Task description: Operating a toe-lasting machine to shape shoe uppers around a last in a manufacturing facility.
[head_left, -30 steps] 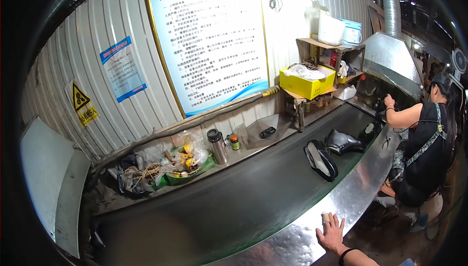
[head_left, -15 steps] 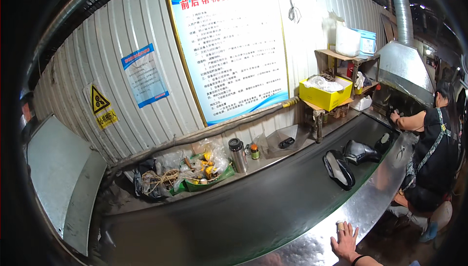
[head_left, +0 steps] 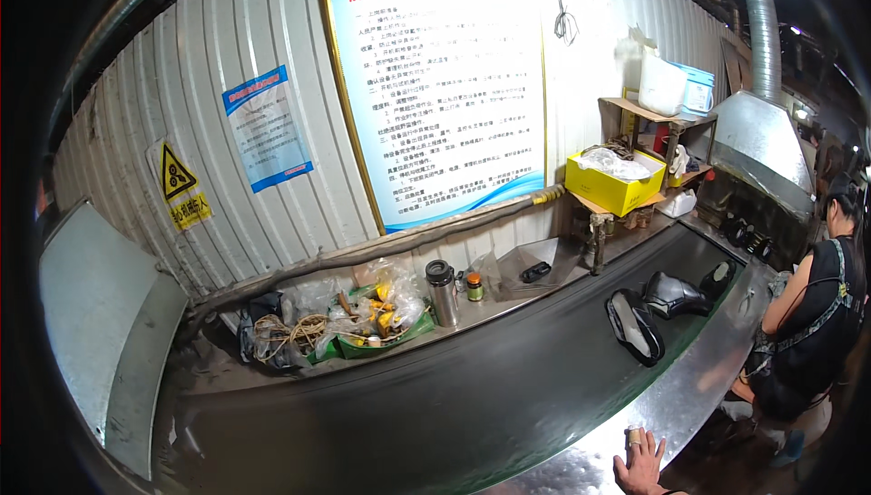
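Observation:
My right hand [head_left: 641, 466] rests at the lower right on the shiny metal edge [head_left: 626, 422] of a long dark conveyor belt [head_left: 408, 404]. Its fingers are spread, one wears a tan band, and it holds nothing. Farther up the belt lies a black shoe [head_left: 634, 327] with its opening showing a pale lining. Beyond it are a glossy black shoe [head_left: 676, 294] and another dark shoe [head_left: 719, 277] near the far end. All of them are apart from my hand. My left hand is out of the picture.
Behind the belt, a ledge carries a steel flask [head_left: 442, 294], a small orange-capped jar [head_left: 474, 286] and a green tray [head_left: 399, 341] of bagged bits. A yellow box [head_left: 617, 186] sits on a shelf. At right, a co-worker [head_left: 807, 313] in black sits beside a metal hood [head_left: 758, 137].
The view has shifted slightly, and my right hand now appears a little lower in it. The co-worker's arm, earlier reaching toward the hood, is drawn back and lowered.

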A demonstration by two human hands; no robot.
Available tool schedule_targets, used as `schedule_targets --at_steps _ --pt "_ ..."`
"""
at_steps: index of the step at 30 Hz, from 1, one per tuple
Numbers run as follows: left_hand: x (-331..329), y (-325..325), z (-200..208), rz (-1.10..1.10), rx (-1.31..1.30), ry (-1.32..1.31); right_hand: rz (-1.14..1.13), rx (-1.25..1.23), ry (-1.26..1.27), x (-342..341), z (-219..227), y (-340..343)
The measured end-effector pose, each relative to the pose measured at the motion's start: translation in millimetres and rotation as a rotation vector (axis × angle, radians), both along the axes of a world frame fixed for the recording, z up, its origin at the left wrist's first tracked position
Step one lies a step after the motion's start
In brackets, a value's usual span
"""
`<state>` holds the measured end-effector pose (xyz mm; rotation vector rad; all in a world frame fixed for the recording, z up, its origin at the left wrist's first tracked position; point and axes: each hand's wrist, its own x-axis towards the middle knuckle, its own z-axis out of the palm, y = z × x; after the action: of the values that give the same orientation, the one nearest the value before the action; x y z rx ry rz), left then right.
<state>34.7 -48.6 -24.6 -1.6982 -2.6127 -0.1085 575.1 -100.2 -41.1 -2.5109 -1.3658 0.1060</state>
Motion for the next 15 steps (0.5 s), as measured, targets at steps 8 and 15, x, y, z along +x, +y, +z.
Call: schedule_targets --at_steps 8,15 --pt "8 -6 15 0.020 -0.061 -0.030 0.030 -0.010 0.027 6 -4 2" --pt "22 -5 46 -0.136 0.105 0.107 -0.162 -0.031 0.459 -9 43 0"
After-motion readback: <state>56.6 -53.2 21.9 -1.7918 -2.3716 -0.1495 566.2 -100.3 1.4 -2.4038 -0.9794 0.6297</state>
